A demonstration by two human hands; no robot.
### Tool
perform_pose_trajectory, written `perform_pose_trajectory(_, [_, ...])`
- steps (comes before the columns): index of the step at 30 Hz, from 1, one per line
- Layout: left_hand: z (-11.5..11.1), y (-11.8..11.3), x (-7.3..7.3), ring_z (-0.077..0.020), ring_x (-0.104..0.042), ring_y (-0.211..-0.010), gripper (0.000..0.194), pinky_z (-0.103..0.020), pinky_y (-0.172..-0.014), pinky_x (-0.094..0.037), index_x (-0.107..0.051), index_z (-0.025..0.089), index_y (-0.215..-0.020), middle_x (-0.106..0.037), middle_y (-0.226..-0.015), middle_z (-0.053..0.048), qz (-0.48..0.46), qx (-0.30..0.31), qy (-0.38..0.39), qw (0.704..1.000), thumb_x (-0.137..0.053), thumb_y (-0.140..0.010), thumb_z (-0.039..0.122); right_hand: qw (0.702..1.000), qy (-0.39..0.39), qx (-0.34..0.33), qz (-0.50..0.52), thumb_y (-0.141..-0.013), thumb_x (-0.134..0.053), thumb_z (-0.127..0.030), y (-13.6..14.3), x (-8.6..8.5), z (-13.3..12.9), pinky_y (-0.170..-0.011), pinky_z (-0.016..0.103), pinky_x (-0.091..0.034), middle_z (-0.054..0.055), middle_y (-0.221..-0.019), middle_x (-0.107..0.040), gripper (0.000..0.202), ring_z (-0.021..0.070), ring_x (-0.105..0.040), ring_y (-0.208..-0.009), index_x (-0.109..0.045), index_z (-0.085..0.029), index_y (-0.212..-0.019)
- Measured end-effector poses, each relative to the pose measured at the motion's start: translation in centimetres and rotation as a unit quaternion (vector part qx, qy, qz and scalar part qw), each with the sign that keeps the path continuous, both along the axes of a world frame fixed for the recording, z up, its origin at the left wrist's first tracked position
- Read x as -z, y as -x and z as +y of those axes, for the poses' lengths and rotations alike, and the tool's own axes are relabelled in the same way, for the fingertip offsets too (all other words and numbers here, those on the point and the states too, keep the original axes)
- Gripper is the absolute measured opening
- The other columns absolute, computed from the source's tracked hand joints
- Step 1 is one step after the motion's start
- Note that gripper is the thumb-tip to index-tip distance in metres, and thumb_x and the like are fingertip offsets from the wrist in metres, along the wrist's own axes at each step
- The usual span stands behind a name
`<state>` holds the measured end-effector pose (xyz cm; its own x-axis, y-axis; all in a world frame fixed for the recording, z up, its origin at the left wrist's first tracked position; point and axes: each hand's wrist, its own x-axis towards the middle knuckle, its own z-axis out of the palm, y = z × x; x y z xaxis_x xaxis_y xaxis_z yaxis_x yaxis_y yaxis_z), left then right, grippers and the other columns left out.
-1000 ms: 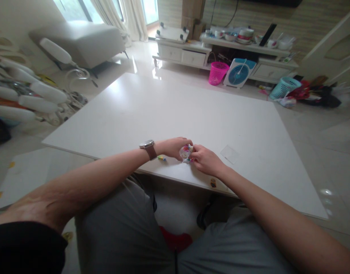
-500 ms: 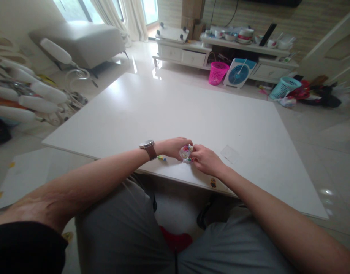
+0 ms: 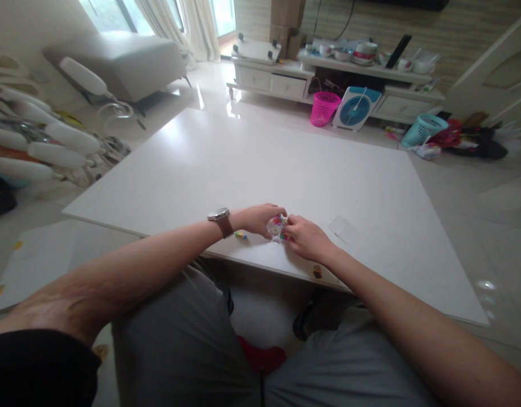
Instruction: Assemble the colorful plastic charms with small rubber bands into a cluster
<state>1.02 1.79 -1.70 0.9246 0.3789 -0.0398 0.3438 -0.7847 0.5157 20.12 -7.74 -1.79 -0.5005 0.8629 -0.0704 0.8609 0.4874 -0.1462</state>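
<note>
A small clear plastic container (image 3: 275, 229) with several colourful little pieces in it is held near the front edge of the white table (image 3: 264, 158). My left hand (image 3: 259, 219), with a watch (image 3: 219, 214) on its wrist, curls round the far and left side of it. At its right side is my right hand (image 3: 306, 237), fingers bent and pinched together over the pieces; what they grip is hidden. A small yellow, green and blue piece (image 3: 241, 235) lies beside my left wrist. To the right of my hands, a thin clear square sheet (image 3: 342, 229) lies flat.
A small yellow cartoon sticker (image 3: 317, 272) is at the table's front edge. Beyond the table stand a pink basket (image 3: 324, 109), a blue and white fan (image 3: 356, 109) and a light blue basket (image 3: 422, 131). White lamp arms (image 3: 69, 135) are on the left.
My right fingers have shifted slightly at the container. My left hand and the things on the table stay where they were.
</note>
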Motion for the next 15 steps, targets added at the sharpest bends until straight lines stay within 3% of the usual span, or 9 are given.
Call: perform_pose_trajectory(15, [0.02, -0.03, -0.04, -0.0233, -0.059, -0.102, 0.059, -0.032, -0.087, -0.046, -0.054, 0.017, -0.121, -0.062, -0.11, -0.009, 0.008, -0.008, 0.005, 1.0, -0.075, -0.069, 0.033, 0.999, 0.013, -0.03, 0.025, -0.089, -0.054, -0.019, 0.0, -0.36, 0.04, -0.087, 0.03, -0.041, 0.008, -0.106, -0.059, 0.02, 0.0207, -0.052, -0.102, -0.072, -0.019, -0.098])
